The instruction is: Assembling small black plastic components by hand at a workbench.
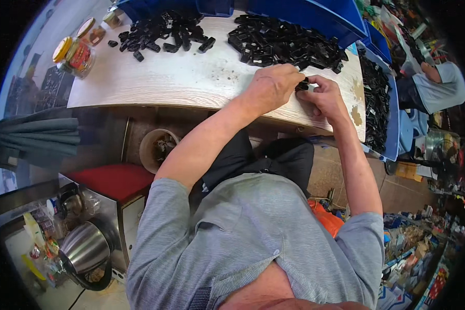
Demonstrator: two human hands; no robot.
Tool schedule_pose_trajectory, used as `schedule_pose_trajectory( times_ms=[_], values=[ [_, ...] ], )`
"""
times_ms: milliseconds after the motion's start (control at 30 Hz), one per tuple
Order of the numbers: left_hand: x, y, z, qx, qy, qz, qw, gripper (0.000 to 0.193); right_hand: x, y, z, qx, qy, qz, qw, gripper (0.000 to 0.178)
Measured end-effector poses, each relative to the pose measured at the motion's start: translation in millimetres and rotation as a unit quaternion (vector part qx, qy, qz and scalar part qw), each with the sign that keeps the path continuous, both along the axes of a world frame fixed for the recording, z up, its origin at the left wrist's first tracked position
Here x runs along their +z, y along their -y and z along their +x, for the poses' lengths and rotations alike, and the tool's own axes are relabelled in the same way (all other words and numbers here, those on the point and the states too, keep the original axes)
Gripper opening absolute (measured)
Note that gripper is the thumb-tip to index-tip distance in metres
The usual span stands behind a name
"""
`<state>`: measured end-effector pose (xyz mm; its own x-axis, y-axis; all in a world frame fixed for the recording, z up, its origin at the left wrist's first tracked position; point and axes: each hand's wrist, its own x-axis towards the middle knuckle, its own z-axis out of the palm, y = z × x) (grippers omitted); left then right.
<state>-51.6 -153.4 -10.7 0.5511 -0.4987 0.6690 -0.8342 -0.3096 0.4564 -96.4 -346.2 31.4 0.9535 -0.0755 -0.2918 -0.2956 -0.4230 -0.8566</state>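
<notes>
Near the front edge of a whitish wood-grain table point(160, 77), both my hands meet at a small black plastic part point(302, 86). My right hand point(326, 99) pinches it between thumb and fingers. My left hand point(275, 88) is closed against its left side, with its back toward me; those fingertips are partly hidden. Just beyond my hands lies a large heap of similar black plastic parts point(281, 44). A smaller, looser heap of black parts point(163, 33) spreads farther left.
Blue bins point(315, 18) line the table's back. A blue crate point(393, 113) full of black parts adjoins its right side. Jars point(75, 56) stand at the left end. Below are a bucket point(151, 150) and a red-topped cabinet point(113, 181). Another person point(442, 85) is at far right.
</notes>
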Motion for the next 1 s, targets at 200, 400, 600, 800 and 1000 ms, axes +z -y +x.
schedule_pose_trajectory(
  times_ms=[200, 400, 600, 800, 1000],
  values=[
    [-5, 2, 1, -0.022, 0.020, -0.006, 1.000, 0.022, -1, 2, -1, -0.002, 0.013, 0.016, 1.000, 0.030],
    [-1, -4, -5, -0.034, 0.008, 0.048, 0.998, 0.025, 3, -4, -3, 0.004, 0.001, -0.004, 1.000, 0.029],
    [3, -10, -18, 0.008, 0.054, 0.140, 0.989, 0.027, 0, 0, -3, 0.016, 0.016, -0.011, 1.000, 0.028],
    [9, -22, -17, 0.067, 0.023, 0.067, 0.995, 0.031, -1, 3, -6, -0.010, -0.012, 0.047, 0.999, 0.025],
    [-2, -116, 45, 0.389, 0.112, 0.089, 0.910, 0.030, 3, 35, -14, -0.144, 0.035, 0.112, 0.983, 0.032]
  ],
)
